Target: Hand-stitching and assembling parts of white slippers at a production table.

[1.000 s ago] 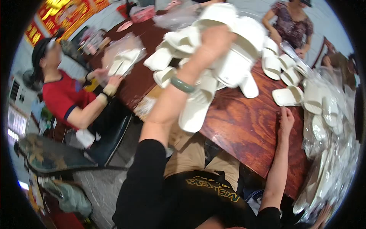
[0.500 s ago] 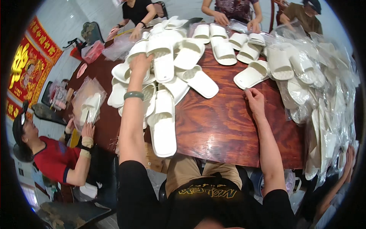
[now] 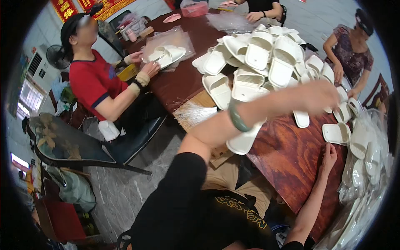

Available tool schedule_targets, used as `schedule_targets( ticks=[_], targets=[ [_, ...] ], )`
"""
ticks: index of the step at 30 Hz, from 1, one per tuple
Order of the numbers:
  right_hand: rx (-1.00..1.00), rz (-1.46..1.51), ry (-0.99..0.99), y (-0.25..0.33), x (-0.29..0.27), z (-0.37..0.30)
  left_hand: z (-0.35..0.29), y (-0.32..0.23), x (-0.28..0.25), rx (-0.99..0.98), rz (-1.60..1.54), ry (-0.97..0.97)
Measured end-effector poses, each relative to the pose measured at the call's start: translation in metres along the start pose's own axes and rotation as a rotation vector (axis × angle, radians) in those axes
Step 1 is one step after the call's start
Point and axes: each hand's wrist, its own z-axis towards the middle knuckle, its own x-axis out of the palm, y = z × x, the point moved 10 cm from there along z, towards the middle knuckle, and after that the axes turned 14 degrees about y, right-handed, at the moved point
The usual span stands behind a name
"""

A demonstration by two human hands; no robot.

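Note:
My left arm, with a green bangle (image 3: pixel 238 118) on the wrist, reaches across the front of a heap of white slippers (image 3: pixel 259 49). My left hand (image 3: pixel 318 95) is smeared by motion above the heap's right side, and its fingers cannot be made out. At the right of the table my right hand (image 3: pixel 330 155) is closed with fingertips together, at the toe of a single white slipper (image 3: pixel 336 133). Whatever the fingertips pinch is too small to name. Below my left forearm, another white slipper (image 3: pixel 243 141) juts out over the table's near edge.
Clear bags of white slippers (image 3: pixel 366 143) crowd the right side of the wooden table (image 3: pixel 287 166). On the left, a co-worker in red (image 3: pixel 93 79) handles a slipper on plastic bags (image 3: pixel 175 39). White ties (image 3: pixel 196 114) lie near me. A chair (image 3: pixel 83 139) stands behind the co-worker.
My left hand has left the slipper heap and swung to the right. The view has turned left. My right hand stays closed beside the single slipper.

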Motion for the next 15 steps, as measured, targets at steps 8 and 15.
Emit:
schedule_targets(
  ticks=[8, 15],
  targets=[
    [-0.074, 0.355, 0.055, 0.084, 0.087, -0.056, 0.054, 0.043, 0.159, -0.083, 0.159, -0.644],
    [-0.034, 0.424, 0.781, 0.076, 0.111, -0.057, 0.037, 0.063, 0.074, 0.259, -0.334, -0.4]
  ],
)
